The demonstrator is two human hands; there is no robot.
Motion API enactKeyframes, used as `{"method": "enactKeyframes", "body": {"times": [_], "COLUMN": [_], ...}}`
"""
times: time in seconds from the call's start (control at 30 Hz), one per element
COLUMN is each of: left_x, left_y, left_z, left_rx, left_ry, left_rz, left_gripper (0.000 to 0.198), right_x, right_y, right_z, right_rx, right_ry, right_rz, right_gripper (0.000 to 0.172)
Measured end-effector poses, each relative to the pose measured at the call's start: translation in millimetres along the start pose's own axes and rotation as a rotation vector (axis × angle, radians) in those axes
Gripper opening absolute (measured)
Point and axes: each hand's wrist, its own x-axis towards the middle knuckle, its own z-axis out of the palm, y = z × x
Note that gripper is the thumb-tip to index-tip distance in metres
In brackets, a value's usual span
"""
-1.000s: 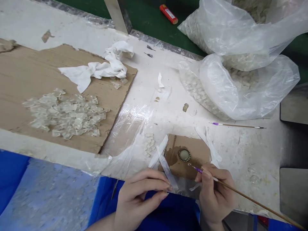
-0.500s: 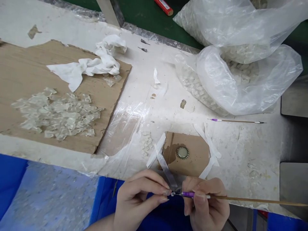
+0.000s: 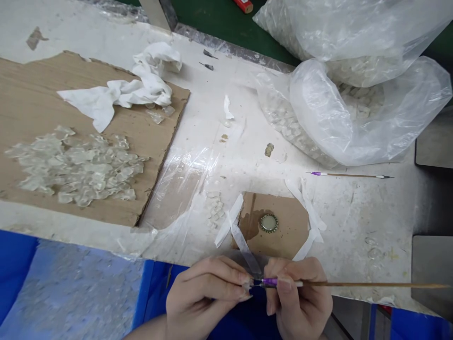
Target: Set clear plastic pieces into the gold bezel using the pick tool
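My right hand [image 3: 299,302] is closed round a thin wooden brush [image 3: 354,284] with a purple ferrule, held level and pointing left. My left hand [image 3: 201,295] pinches a tiny clear piece at the brush tip [image 3: 252,282]; both hands meet below the table's front edge. Just beyond them a small round metal cap [image 3: 269,223] lies on a taped-down cardboard patch [image 3: 283,233]. A few small clear pieces [image 3: 215,208] lie on plastic film to its left.
A pile of clear pieces [image 3: 76,167] and a crumpled white cloth [image 3: 130,92] lie on a cardboard sheet [image 3: 31,104] at the left. Big plastic bags [image 3: 354,104] of pieces fill the back right. A second brush [image 3: 350,175] lies near them. A red lighter [image 3: 243,4] is at the top.
My right hand drew the brush back from the metal cap and turned it level. The tip came to my left fingers, which now pinch at it. The view shifted slightly.
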Motion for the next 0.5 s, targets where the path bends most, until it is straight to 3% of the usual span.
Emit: {"method": "enactKeyframes", "body": {"times": [0.17, 0.3, 0.5], "left_x": [-1.6, 2.6, 3.4], "left_y": [2.2, 5.1, 3.2], "left_z": [-3.5, 0.0, 7.1], "left_rx": [0.074, -0.006, -0.257], "left_ry": [-0.049, -0.006, 0.096], "left_rz": [0.070, -0.108, -0.377], "left_gripper": [0.007, 0.010, 0.013], "right_x": [-0.7, 0.2, 4.4], "right_y": [-1.5, -1.6, -3.1], "right_z": [-1.8, -4.6, -12.3], "right_rx": [-0.009, -0.061, -0.185], "right_ry": [-0.027, -0.049, -0.222], "right_rz": [0.038, -0.037, -0.178], "right_gripper": [0.016, 0.014, 0.011]}}
